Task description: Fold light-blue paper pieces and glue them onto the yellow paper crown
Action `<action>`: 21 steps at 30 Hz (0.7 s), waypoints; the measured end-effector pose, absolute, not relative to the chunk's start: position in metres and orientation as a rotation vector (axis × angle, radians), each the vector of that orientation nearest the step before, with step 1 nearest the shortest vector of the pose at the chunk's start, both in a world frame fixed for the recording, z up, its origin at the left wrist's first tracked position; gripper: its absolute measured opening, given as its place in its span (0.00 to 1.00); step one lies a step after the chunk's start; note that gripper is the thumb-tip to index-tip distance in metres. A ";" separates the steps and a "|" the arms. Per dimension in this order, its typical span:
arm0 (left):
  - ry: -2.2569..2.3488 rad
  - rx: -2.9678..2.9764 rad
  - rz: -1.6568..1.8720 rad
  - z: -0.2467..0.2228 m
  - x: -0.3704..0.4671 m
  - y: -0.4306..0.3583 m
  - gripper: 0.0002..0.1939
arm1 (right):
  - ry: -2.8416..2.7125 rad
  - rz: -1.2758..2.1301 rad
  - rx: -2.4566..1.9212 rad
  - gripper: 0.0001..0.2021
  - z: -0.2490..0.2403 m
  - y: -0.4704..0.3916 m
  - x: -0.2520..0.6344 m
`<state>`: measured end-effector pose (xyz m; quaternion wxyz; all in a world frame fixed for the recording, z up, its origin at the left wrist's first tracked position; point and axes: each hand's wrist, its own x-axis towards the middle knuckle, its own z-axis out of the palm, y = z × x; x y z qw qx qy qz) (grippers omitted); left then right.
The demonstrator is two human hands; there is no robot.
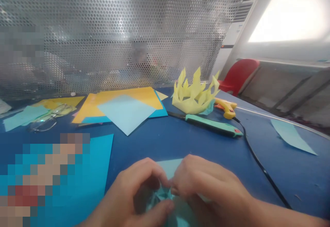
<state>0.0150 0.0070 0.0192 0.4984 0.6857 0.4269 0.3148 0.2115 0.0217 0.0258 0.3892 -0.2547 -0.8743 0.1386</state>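
At the near edge of the table, a small folded piece of pale teal paper point(165, 195) sits between my two hands. My left hand point(134, 191) curls around it, with thumb and fingertips closed on its edges. Bent fingers of my right hand point(206, 182) pinch the paper's upper right side and touch the left fingertips. Part of the folded paper is hidden by the hands, and its shape is blurred. Just beyond the knuckles shows a flat pale teal sheet point(171, 164).
Farther back are a yellow folded-paper crown point(190, 105), a green-handled utility knife point(211, 123) and a yellow glue gun point(227, 108) with a black cord. Orange sheets point(95, 99), a pale blue square point(126, 113), glasses point(43, 122) and a blue sheet point(100, 172) lie leftward. Perforated metal point(116, 55) stands behind.
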 end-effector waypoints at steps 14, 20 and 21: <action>1.048 1.756 0.913 0.017 0.015 0.002 0.05 | -2.150 0.648 -0.728 0.05 0.032 0.024 0.217; 1.046 1.708 0.951 0.016 0.010 0.003 0.09 | -1.974 0.969 -0.774 0.07 0.034 0.030 0.215; 1.057 1.702 0.942 0.016 0.010 0.003 0.10 | -1.927 1.013 -0.790 0.08 0.034 0.030 0.215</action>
